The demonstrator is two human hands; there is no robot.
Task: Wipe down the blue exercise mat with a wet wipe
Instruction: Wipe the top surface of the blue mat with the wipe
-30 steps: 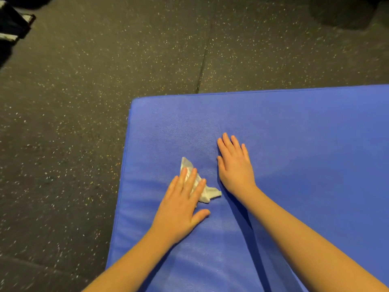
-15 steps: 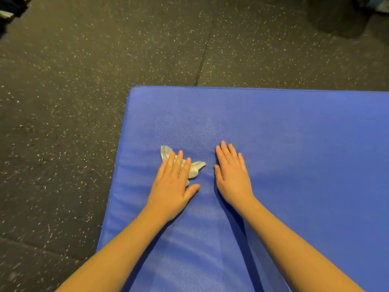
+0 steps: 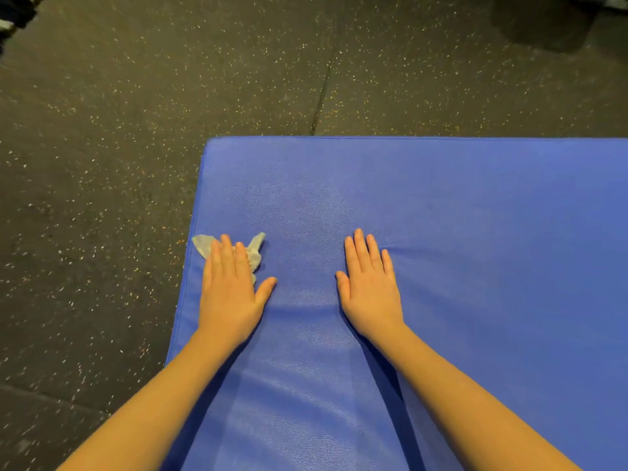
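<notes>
Left hand lies flat on the mat, fingers straight and close together, pressing the wipe down rather than gripping it. Right hand rests flat too, fingers together, well apart to the right, seemingly as a brace. The wipe sits bunched under the left fingertips at the mat's left edge. One corner pokes out over the floor and another shows beside the index finger. To my eye, doing this stroke well calls for even pressure, overlapping passes across the mat, and a wipe spread wider, since the crumpled wad covers only a narrow strip.
</notes>
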